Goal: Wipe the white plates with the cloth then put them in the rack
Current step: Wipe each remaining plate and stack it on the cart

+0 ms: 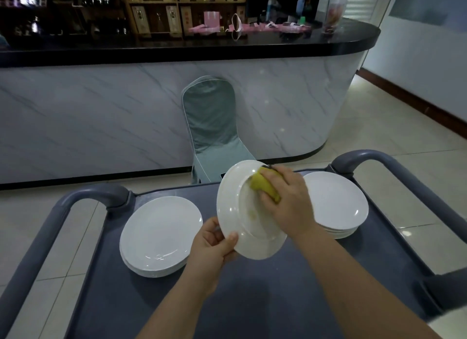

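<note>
A white plate (237, 199) is held tilted, almost on edge, above the grey cart top (252, 288). My left hand (212, 245) grips its lower rim with the thumb on the face. My right hand (288, 202) presses a yellow-green cloth (265, 184) against the plate's inner face near the top. A small brownish mark shows on the plate's well below the cloth. One stack of white plates (159, 235) lies on the cart to the left. Another stack (336, 204) lies to the right, partly behind my right hand.
The cart has grey tubular handles on the left (63, 212) and right (404, 171). Beyond it stands a chair with a grey-green cover (212, 126) against a marble-fronted bar counter (101, 118) with a black top. Tiled floor lies on both sides.
</note>
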A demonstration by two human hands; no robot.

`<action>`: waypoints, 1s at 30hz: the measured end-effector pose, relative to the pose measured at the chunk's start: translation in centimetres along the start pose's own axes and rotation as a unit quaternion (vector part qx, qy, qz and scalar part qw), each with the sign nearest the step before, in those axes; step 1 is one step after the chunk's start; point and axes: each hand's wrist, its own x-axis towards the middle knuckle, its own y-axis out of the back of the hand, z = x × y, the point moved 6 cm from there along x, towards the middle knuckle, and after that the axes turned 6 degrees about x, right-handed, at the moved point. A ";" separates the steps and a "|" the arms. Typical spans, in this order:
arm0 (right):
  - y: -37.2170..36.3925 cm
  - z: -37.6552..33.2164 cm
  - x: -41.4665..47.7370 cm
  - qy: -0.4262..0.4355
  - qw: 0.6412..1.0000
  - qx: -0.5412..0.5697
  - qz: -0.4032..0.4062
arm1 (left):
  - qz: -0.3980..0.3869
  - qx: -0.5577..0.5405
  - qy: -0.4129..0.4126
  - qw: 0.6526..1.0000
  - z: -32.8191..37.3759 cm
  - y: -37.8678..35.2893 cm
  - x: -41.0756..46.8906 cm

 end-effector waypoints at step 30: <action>5.0 6.2 -8.1 -0.134 0.970 0.182 0.085 | -0.023 -0.047 0.011 0.999 0.9 -1.9 -0.1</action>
